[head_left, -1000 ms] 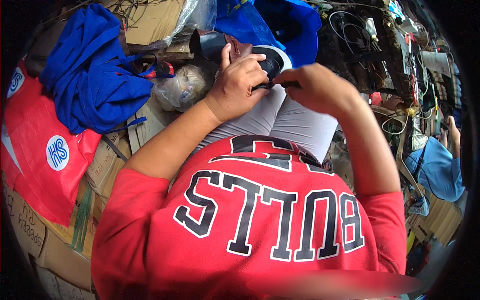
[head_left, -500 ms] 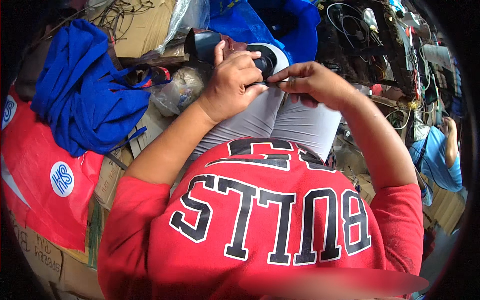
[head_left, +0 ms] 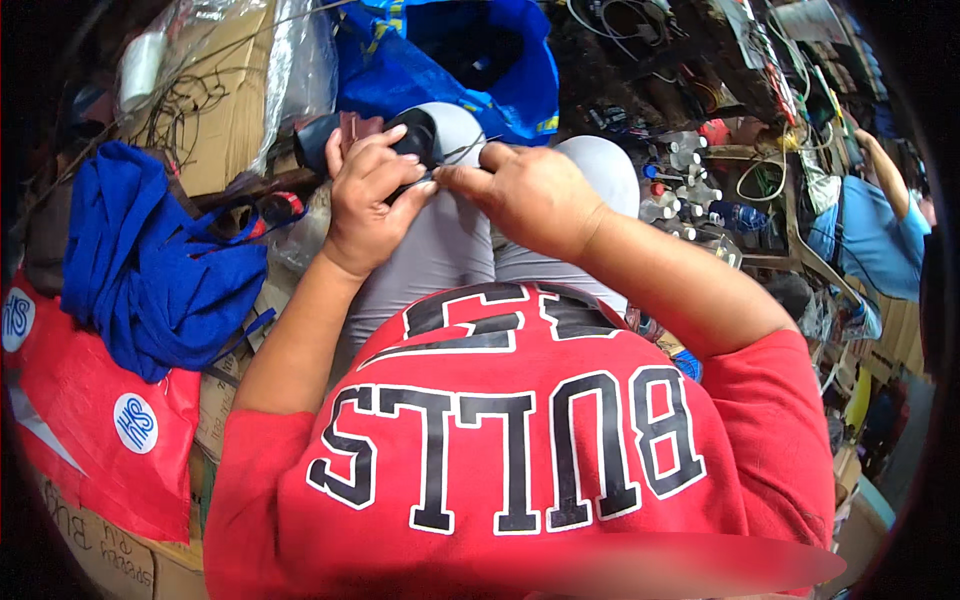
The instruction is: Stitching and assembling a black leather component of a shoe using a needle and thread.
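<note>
On my left knee rests a black and maroon leather-like piece (head_left: pixel 421 130), perhaps a shoe; much of it is covered by my fingers. My left hand (head_left: pixel 372 195) grips its near edge, thumb underneath and fingers bent over the top. Close beside it, my right hand (head_left: pixel 540 195) is closed in a pinch at that same edge, with thumb and forefinger nearly meeting the left thumb. A thin dark strand (head_left: pixel 466 150) shows just above the right fingertips. Whatever sits in that pinch is too small to make out.
A blue bag (head_left: pixel 525 85) stands open beyond my knees. Blue cloth (head_left: pixel 150 260) lies on a red bag (head_left: pixel 100 440) at left. Flattened cardboard (head_left: pixel 225 130) and tangled wire are far left. Several small bottles (head_left: pixel 685 190) stand right; a person in blue (head_left: pixel 880 235) is farther right.
The view has shifted, so hands and knees appear farther left and more bottles show at right. My right hand has turned back-up, its fingers now curled in rather than stretched.
</note>
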The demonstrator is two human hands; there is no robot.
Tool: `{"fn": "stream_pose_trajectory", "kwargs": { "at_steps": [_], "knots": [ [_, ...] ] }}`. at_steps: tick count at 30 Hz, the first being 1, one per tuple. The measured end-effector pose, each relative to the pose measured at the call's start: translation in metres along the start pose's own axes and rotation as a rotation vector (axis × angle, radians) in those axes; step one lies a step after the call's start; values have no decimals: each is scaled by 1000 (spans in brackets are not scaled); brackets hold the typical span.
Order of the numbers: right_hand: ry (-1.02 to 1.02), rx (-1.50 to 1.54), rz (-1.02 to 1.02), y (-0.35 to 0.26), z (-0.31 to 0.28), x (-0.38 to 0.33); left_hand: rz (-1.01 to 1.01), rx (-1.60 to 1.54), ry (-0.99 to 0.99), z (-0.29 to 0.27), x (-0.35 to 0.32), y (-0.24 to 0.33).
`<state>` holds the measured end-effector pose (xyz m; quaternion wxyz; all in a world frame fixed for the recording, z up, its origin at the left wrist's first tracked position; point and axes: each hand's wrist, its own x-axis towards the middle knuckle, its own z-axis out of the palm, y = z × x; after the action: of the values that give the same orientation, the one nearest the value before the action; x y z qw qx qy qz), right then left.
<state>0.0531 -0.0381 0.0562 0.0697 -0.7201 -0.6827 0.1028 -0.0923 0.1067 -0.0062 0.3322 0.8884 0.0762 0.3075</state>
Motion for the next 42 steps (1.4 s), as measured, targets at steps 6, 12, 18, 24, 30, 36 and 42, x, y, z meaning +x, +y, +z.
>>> {"fn": "stream_pose_trajectory", "kwargs": {
  "at_steps": [6, 12, 18, 24, 30, 36, 42],
  "knots": [
    [47, 424, 164, 1, -10, -37, -38, 19, -89, 3, -3, 7],
    [216, 1172, 965, 99, -34, -123, -60, 71, -92, 2, 0, 22],
    [255, 705, 1090, 254, 51, -136, -78, 173, -315, -16, 10, 36],
    [591, 112, 1018, 322, 100, -118, 9, 201, -437, -19, 27, 34],
    [582, -108, 965, 336, 107, -101, 28, 246, -462, -20, 37, 36],
    [345, -537, 977, 334, 97, -106, 170, 286, -328, -11, 49, 41],
    [454, -20, 867, 254, 54, -78, 324, 314, -210, 6, 52, 49]
  ]
}}
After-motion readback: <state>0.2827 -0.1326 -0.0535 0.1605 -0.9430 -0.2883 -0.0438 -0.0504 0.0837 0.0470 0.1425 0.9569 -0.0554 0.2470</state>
